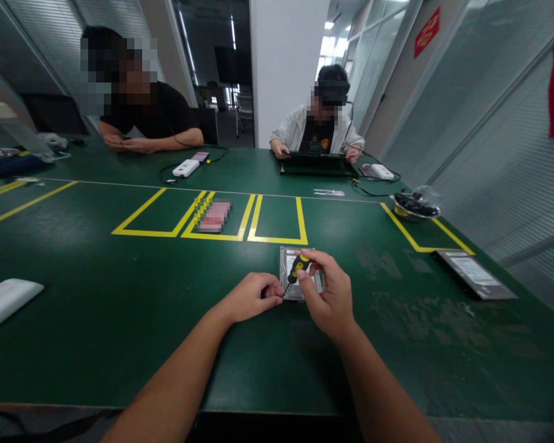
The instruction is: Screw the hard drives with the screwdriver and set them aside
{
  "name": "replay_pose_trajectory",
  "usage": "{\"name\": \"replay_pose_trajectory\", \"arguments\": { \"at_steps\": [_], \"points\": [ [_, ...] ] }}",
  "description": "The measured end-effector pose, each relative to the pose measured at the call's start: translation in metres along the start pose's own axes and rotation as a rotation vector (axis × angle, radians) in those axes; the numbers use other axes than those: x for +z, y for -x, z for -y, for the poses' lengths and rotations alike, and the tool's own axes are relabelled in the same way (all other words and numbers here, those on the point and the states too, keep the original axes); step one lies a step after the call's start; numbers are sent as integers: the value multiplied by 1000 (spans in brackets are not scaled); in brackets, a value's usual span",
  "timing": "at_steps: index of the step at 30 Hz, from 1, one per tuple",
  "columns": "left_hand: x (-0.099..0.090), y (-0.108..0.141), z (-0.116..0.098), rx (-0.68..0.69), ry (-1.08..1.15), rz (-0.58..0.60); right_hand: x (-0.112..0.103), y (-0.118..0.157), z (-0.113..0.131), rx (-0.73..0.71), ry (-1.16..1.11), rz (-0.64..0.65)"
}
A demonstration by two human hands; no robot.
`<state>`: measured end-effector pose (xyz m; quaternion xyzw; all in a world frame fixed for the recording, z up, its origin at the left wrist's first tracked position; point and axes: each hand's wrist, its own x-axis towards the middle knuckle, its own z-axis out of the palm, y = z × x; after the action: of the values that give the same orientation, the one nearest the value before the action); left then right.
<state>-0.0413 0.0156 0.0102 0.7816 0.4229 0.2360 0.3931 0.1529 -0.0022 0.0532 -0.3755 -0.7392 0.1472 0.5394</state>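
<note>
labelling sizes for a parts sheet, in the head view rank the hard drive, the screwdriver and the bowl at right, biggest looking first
1. Hard drive, partly covered by the right hand
2. Bowl
3. Screwdriver
Apparent size only: the bowl stands farther from the camera.

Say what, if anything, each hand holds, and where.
The right hand holds the screwdriver by its black and yellow handle; the left hand is at the hard drive, its grip unclear.

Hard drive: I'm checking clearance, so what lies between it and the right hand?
In the head view, a screwdriver, held in the right hand and slanting down toward the near left corner of the hard drive.
</note>
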Motion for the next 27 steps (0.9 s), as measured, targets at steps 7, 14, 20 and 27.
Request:
{"name": "replay_pose_trajectory", "arguments": {
  "at_steps": [7,14,20,27],
  "points": [
    [0,0,0,4,5,1,0,0,0,-6,-1,-3],
    [0,0,1,5,11,0,0,0,1,-13,-12,-7],
    [0,0,1,10,19,-2,0,0,1,-20,-20,-1],
    [0,0,1,7,7,-1,0,1,2,-32,-38,29]
  ]
}}
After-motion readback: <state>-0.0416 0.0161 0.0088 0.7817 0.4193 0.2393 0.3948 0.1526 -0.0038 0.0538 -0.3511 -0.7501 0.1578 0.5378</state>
